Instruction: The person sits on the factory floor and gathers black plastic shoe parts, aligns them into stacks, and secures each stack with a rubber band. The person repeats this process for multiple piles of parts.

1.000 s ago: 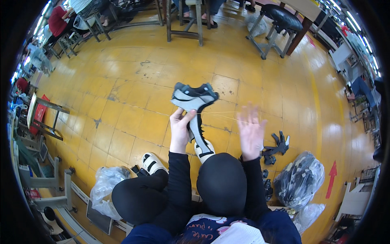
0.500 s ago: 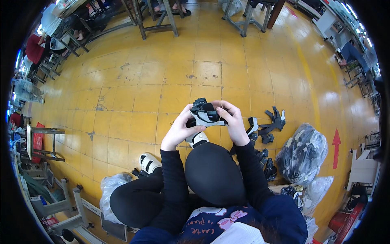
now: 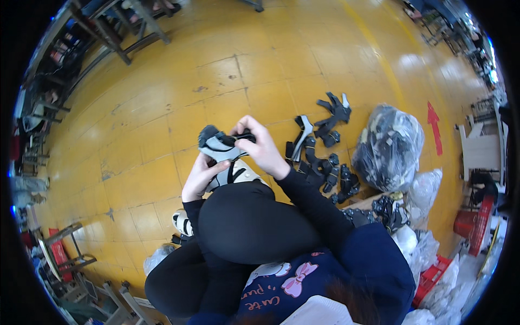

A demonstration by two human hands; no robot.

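Observation:
A bundle of black and grey strap-like pieces (image 3: 219, 145) is held up above my bent knee, its grey curved side facing me. My left hand (image 3: 201, 177) is closed round its lower left part, with the thumb lying along the grey edge. My right hand (image 3: 261, 147) pinches at the bundle's right end, where a thin band seems to cross the black pieces. Fingers hide part of that end. Similar black bundles (image 3: 324, 168) lie on the floor to my right, some tied with thin yellow bands. Beside them is a grey-edged piece (image 3: 304, 130).
A large clear plastic bag (image 3: 389, 146) stuffed with dark pieces stands at the right. More black pieces (image 3: 391, 211) lie in front of a smaller clear bag (image 3: 425, 192). A red crate (image 3: 432, 279) is at the lower right. A stool (image 3: 67, 252) stands at the left.
My view has turned toward the right, so the floor bundles and bags appear nearer the middle. Both hands still hold the bundle, now tilted, with my right hand at its right end.

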